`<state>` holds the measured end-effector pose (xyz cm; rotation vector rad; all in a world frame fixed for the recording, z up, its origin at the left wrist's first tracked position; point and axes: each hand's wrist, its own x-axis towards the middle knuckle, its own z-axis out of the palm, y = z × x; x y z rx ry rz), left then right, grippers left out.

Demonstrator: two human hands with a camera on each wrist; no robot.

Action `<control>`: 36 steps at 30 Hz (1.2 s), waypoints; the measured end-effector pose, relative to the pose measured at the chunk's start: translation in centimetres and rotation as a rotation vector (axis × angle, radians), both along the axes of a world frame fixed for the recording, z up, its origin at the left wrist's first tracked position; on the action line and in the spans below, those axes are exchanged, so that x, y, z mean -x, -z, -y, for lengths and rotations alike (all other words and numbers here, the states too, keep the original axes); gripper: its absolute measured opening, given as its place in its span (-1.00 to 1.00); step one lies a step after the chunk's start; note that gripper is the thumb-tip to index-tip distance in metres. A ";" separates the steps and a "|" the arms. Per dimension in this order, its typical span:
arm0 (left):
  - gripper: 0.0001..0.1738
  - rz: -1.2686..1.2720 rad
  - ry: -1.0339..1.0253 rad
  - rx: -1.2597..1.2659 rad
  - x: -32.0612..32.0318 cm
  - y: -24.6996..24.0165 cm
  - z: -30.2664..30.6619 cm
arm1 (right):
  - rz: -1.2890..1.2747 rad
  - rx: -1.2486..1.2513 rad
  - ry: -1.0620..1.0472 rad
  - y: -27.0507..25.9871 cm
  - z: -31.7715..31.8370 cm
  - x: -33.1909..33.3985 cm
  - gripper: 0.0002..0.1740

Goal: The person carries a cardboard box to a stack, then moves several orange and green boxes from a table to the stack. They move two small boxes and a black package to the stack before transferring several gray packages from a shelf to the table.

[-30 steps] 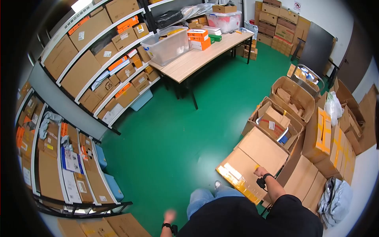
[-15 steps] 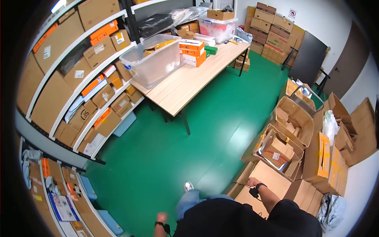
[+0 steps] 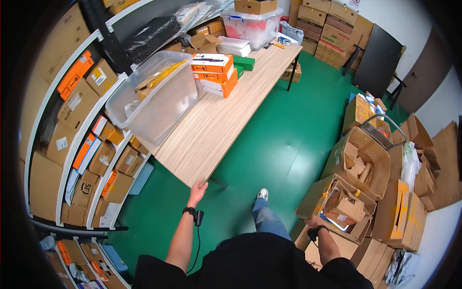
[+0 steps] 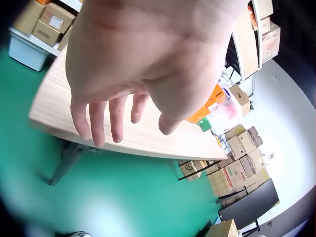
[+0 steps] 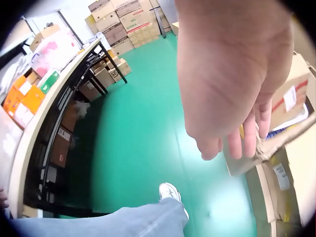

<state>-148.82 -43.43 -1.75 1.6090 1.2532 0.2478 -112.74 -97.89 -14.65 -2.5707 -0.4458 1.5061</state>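
Note:
My left hand is at the near corner of the wooden-topped table, its fingertips right by the edge. In the left wrist view its fingers hang fairly straight, and nothing shows between them. To the right, my right hand hovers low beside an open carton filled with smaller boxes. Loosely extended fingers overlap that carton's rim in the right wrist view. A flat-topped brown box lies just below this hand.
On the table stand a clear plastic bin, orange boxes and a lidded tub. Loaded shelves line the left. Another open carton and a metal handle are on the right, above green floor.
The view has moved toward the table. My left hand has risen from my side to the table corner. My right hand has left the brown box top and moved beside the open carton.

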 end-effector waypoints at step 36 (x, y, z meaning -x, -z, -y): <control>-0.14 1.128 -0.886 0.481 -54.1 -8.4 -42.6 | -0.315 -0.617 -0.718 -18.2 -100.5 -40.4 -0.06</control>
